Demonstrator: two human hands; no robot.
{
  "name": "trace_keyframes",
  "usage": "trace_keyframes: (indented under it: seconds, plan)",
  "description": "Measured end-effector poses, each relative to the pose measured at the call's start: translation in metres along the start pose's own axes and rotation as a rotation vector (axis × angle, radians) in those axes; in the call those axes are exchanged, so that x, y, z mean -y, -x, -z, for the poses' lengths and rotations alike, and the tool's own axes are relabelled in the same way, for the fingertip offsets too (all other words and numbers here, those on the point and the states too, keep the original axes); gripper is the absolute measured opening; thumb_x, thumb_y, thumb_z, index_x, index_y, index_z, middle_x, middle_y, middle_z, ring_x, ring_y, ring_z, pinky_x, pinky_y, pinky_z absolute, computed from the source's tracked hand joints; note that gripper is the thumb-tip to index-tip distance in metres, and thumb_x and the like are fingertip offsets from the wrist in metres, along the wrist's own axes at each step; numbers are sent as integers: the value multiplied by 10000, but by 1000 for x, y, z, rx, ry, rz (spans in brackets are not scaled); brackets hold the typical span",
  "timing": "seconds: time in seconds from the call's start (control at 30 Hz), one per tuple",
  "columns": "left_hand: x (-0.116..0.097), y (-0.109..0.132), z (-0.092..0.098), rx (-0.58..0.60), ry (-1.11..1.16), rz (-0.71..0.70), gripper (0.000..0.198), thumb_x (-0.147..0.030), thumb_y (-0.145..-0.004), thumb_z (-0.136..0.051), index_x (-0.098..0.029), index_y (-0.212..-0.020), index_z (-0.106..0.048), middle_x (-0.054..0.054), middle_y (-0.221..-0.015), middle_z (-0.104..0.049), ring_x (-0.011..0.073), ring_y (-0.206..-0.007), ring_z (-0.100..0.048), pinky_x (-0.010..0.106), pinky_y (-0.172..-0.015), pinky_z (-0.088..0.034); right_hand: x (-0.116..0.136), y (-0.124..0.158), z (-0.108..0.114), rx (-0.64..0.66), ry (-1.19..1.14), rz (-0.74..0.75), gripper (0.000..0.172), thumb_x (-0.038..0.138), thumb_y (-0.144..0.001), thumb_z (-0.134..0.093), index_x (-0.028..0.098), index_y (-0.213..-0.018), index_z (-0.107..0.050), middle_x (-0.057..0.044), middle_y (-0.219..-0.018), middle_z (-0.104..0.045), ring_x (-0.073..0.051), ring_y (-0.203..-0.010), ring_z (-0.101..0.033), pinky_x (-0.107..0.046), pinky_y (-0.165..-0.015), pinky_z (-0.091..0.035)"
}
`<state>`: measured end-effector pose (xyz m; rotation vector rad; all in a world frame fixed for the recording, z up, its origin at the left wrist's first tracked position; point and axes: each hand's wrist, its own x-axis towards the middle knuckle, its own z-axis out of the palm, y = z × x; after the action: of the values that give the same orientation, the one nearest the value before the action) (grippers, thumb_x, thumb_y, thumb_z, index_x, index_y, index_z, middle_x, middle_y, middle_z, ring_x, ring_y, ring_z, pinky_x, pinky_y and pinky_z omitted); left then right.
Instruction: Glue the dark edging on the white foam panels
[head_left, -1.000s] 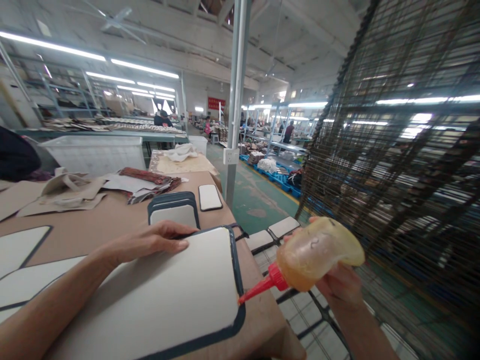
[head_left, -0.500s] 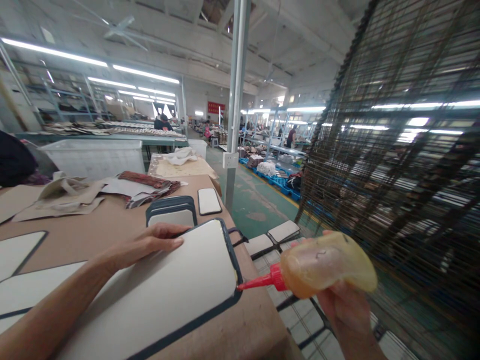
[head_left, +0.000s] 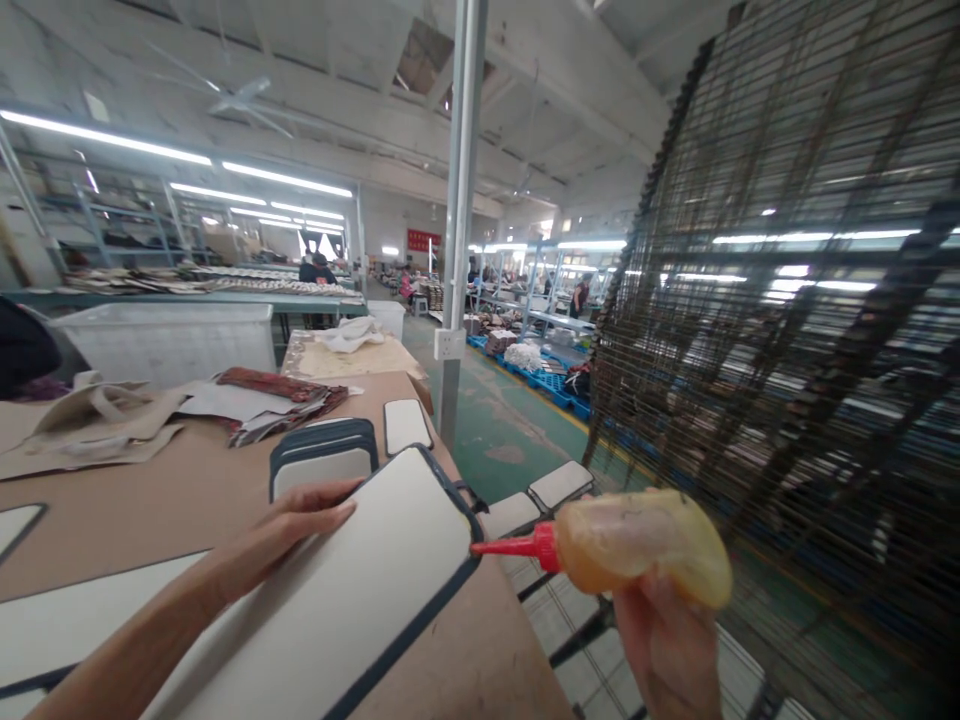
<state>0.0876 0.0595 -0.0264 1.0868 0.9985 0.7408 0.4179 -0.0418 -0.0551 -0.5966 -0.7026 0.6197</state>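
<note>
A white panel with rounded corners and a dark edge strip (head_left: 352,580) is held tilted over the table. My left hand (head_left: 311,515) grips its far-left edge, thumb on the white face and the other fingers partly hidden. In my right hand (head_left: 664,625) is a soft glue bottle (head_left: 637,545) of yellowish liquid, lying sideways. Its red nozzle points left, and the tip is at the panel's right corner, on or very near the dark edge. Behind my left hand stands a stack of dark-edged panels (head_left: 322,445), with a small white panel (head_left: 406,427) beside it.
The brown table (head_left: 480,660) carries fabric pieces (head_left: 97,420) and more panels at left. A wire rack (head_left: 750,350) rises at right, with panels on wire mesh (head_left: 561,484) low beside the table. A metal post (head_left: 454,250) stands beyond; people work farther off.
The panel has turned, its right corner moving slightly up. The bottle has moved slightly left, its nozzle staying at that corner. The camera view has shifted a little.
</note>
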Motion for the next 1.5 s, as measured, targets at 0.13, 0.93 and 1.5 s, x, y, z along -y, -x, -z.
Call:
trace_keyframes:
  seconds: [0.13,0.93,1.5]
  plan:
    - [5,-2,-7,7,66,-30,693,-358,-664,-798,-260,-1314,-577,32,-977,-771,253,-778,-717,284,-634,-561,0,-1,-11,-83,-7,57,531,330,-588,-878,297,-1082,-686,-15,-932,-751,-227,-936,-694,-245,-675,-595]
    - [31,-9,-14,-39,206,-76,610,-361,-693,-790,-259,-1267,-614,51,-918,-779,214,-731,-727,243,-624,-568,-15,-9,-25,-40,-5,63,475,277,-623,-834,271,-1069,-669,11,-983,-739,-200,-869,-700,-280,-753,-589]
    - [29,-4,-12,-92,195,-88,639,-426,-664,-795,-210,-1237,-614,60,-941,-771,206,-774,-716,231,-634,-543,-23,-6,-34,77,9,-45,406,294,-619,-845,271,-999,-706,1,-856,-750,-196,-814,-714,-268,-756,-575]
